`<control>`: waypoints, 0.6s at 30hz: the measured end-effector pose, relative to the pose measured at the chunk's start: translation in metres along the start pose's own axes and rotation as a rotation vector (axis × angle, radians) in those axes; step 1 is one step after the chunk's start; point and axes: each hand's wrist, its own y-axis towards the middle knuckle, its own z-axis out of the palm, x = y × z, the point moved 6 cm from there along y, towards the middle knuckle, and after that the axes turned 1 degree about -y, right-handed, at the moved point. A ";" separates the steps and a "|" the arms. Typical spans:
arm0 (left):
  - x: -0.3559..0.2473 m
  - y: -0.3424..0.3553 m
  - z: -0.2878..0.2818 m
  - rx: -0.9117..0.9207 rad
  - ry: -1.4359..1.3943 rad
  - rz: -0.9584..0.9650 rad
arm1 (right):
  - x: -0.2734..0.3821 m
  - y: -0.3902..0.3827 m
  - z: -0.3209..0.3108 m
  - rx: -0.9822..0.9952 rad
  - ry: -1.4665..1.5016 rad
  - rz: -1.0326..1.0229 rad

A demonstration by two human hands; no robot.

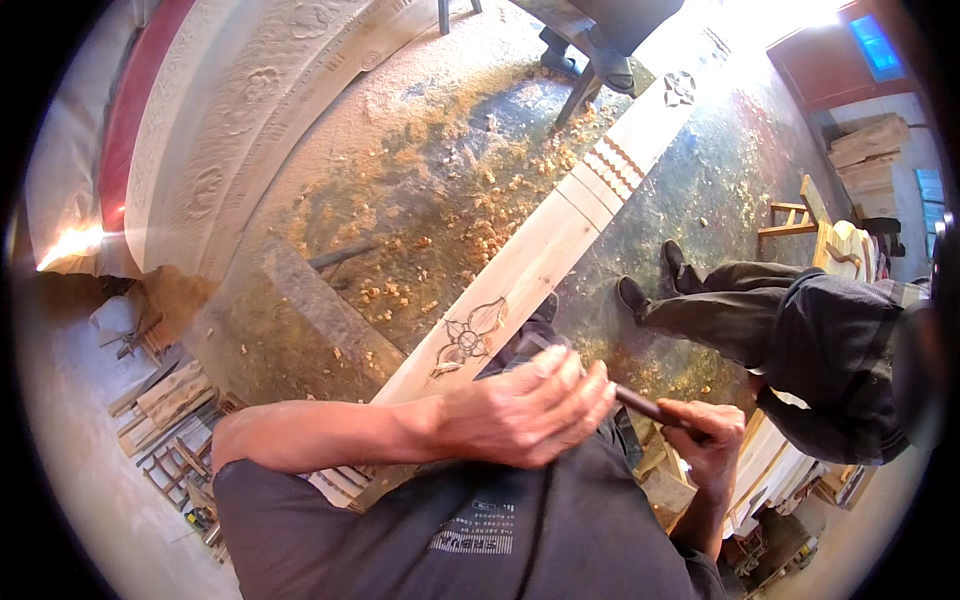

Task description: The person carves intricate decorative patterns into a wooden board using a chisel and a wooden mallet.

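My right hand [705, 435] is closed around the dark, rod-like handle of a carving tool [645, 405]. My left hand [525, 410], slightly blurred, has its fingers curled over the tool's other end, which hides the tip. Beneath and beyond my left hand runs a long pale wooden board [530, 255], slanting from lower left to upper right. A flower with leaves is cut into it just past my left wrist. Farther along come wavy notched bands and a second flower. My left forearm lies across the board's near part.
Wood shavings [480, 235] litter the floor. A person [760, 310] in dark clothes is at the right. Large carved panels [215, 140] lean at the far left. A dark stool [590, 75] stands near the board's far end, and wood pieces [175, 395] are stacked at the left.
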 end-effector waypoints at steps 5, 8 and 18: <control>0.026 -0.027 -0.021 0.197 -0.053 -0.460 | -0.048 -0.029 -0.028 -0.330 0.146 0.377; -0.021 -0.047 -0.012 0.123 -0.418 -0.157 | -0.045 -0.021 -0.025 -0.340 0.320 0.430; -0.032 -0.027 -0.033 -0.037 -0.118 0.081 | 0.013 0.016 -0.005 0.051 0.023 0.000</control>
